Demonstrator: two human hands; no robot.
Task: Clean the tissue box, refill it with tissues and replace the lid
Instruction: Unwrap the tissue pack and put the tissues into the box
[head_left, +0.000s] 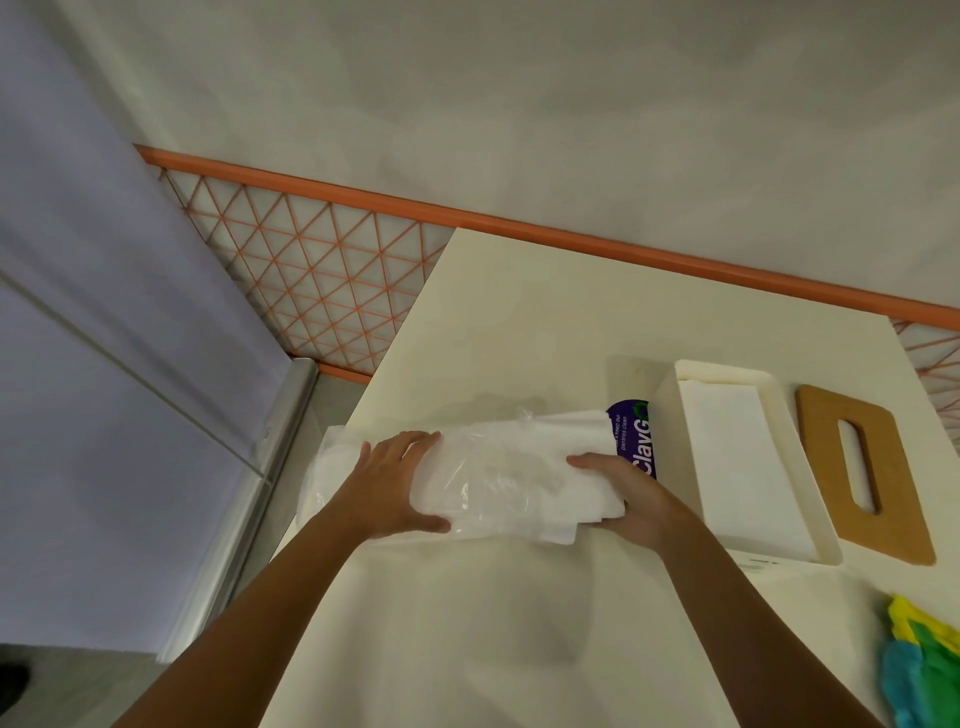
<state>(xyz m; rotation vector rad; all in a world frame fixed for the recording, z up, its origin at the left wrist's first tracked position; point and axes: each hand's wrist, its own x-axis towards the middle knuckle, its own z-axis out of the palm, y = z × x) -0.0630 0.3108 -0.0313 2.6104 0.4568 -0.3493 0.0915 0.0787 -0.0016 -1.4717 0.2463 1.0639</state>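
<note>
Cream table (519, 322), tissue box (675, 415) holding tissues (748, 467), left hand (395, 478) and right hand (623, 493) gripping tissue pack (498, 478)

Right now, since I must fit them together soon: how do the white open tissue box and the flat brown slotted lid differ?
The white open tissue box is deep and walled; the flat brown slotted lid is a thin board. The box holds white tissues; the lid holds nothing, showing one oblong slot. Both are rounded rectangles, side by side on the cream table.

Cream table (519, 322), orange-trimmed wall (467, 104)
</note>
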